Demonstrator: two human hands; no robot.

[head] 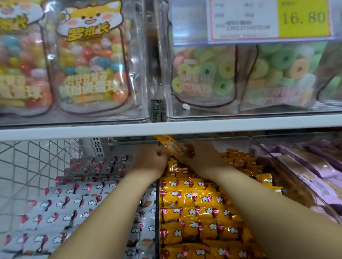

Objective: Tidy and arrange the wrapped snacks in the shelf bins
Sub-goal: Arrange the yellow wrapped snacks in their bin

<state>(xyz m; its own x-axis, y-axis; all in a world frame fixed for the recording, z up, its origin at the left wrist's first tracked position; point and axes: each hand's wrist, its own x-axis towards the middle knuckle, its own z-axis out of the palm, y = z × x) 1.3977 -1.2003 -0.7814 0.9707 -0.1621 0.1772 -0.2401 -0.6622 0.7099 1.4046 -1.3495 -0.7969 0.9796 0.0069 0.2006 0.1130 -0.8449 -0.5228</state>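
Gripping the orange snack (172, 147), right hand (203, 159) fingers wrap it; left hand (154, 161) fingers curl tight alongside.

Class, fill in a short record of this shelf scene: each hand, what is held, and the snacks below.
left hand: curled beside the long orange wrapped snack; grip unclear
right hand: holds that snack
small orange wrapped snacks: rows in middle clear bin
small white wrapped snacks: left of them
purple wrapped packs: right of them

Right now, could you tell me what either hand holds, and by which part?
The right hand grips a long orange packet by its lower end; the left hand's hold cannot be told.
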